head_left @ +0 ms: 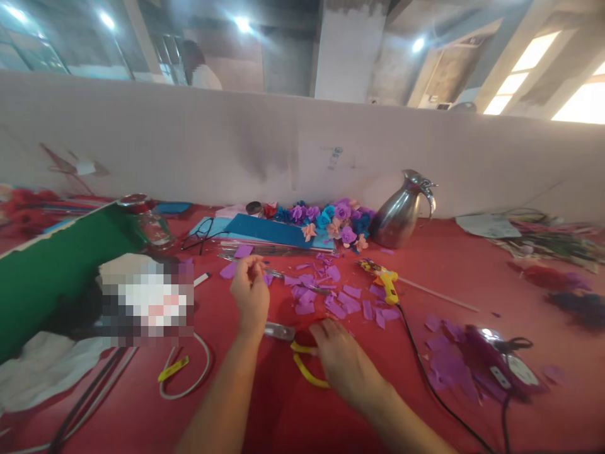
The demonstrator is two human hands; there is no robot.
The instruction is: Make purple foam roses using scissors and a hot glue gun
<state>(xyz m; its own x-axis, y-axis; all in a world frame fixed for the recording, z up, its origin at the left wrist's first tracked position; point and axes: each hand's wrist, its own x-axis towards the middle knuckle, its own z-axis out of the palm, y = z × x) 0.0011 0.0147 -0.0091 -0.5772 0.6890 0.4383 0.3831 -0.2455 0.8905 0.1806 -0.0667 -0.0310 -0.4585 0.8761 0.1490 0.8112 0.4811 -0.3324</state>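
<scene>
My left hand point(250, 290) is raised over the table with thumb and fingers pinched together; whatever is between them is too small to make out. Lower and to the right, my right hand point(347, 362) curls its fingers at a tool with curved yellow handles point(309, 372), whose kind is not clear. A silver metal piece point(280, 331) lies between the hands; I cannot tell whether it belongs to that tool. Beyond them, cut purple paper pieces point(348, 304) are scattered around slim metal scissors or tweezers point(321, 290), partly covered.
A yellow glue gun point(388, 287) trails a black cord. Behind are paper flowers point(326, 217), blue sheets point(269, 230) and a steel jug point(399, 211). Left stand a glass jar point(154, 227), green board point(70, 277) and white cable point(208, 366). A purple device point(503, 366) lies right.
</scene>
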